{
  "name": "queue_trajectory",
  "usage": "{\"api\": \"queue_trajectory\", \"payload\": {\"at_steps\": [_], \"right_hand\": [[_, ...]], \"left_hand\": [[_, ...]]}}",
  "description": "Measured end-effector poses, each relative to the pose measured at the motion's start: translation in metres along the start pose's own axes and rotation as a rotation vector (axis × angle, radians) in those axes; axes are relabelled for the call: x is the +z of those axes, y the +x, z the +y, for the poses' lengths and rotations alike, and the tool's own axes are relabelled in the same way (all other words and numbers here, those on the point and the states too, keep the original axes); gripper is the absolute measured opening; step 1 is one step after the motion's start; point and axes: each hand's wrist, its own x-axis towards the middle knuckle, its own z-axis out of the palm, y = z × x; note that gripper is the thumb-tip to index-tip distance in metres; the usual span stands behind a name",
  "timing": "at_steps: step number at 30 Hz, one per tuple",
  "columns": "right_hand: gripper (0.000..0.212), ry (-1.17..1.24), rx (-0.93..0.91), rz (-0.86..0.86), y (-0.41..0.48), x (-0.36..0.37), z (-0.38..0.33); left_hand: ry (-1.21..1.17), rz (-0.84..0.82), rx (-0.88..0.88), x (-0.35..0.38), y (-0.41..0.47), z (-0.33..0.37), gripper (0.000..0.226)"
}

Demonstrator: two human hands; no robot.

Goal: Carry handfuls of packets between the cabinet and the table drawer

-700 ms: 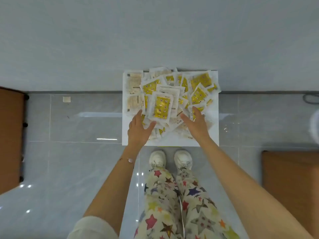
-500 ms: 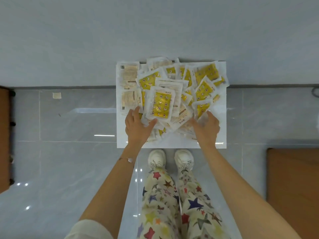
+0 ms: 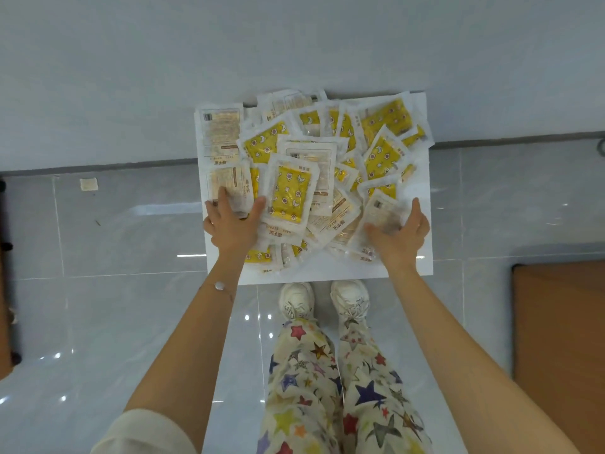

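On the white bench (image 3: 422,126), a loose heap of flat sealed packets (image 3: 314,178) covers nearly the whole top. Its far edge sits against the grey wall (image 3: 294,44). A bare white strip runs along the near edge, just above the person's white shoes (image 3: 324,299). Grey tiled floor (image 3: 124,231) lies open on both sides; a brown panel (image 3: 559,326) stands well off to the right.

The packets are rectangles of clear plastic, some showing a yellow face printed with small moons and stars, others a pale back with lines of print. They overlap at many angles. The topmost yellow packet (image 3: 291,193) lies near the middle with its long axis running roughly away from the person, tilted slightly to the right.

The left hand (image 3: 234,224) rests on the heap's near left side, fingers (image 3: 222,196) spread apart and straight, thumb touching that yellow packet's left edge. The right hand (image 3: 401,235) holds a pale packet (image 3: 381,214) at the near right, thumb up along its right edge and fingers curled under it.
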Motion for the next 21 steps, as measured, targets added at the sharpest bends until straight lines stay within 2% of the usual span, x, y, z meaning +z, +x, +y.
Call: {"api": "queue_trajectory", "payload": {"at_steps": [4,8,11,13,14,16,21], "right_hand": [[0.104,0.074,-0.012,-0.021,0.002,-0.003,0.002],[0.103,0.136,0.002,-0.049,-0.006,0.000,0.002],[0.098,0.178,0.050,-0.058,-0.012,0.001,-0.001],[0.088,0.226,0.060,-0.061,-0.010,-0.001,0.001],[0.076,0.233,0.058,-0.062,-0.007,-0.002,0.003],[0.058,0.224,0.082,-0.071,-0.004,-0.009,-0.001],[0.044,0.160,0.089,-0.092,0.012,-0.018,-0.011]], "left_hand": [[0.078,-0.012,0.061,0.000,-0.004,-0.003,0.077],[0.028,-0.003,0.157,0.002,-0.006,-0.010,0.067],[0.048,-0.032,0.159,0.007,-0.017,-0.006,0.091],[0.115,-0.033,0.157,0.013,-0.023,-0.003,0.107],[0.123,-0.024,0.158,0.015,-0.023,-0.003,0.111],[0.108,0.011,0.168,0.016,-0.022,-0.002,0.110],[0.056,0.074,0.136,0.011,-0.018,0.006,0.101]]}}
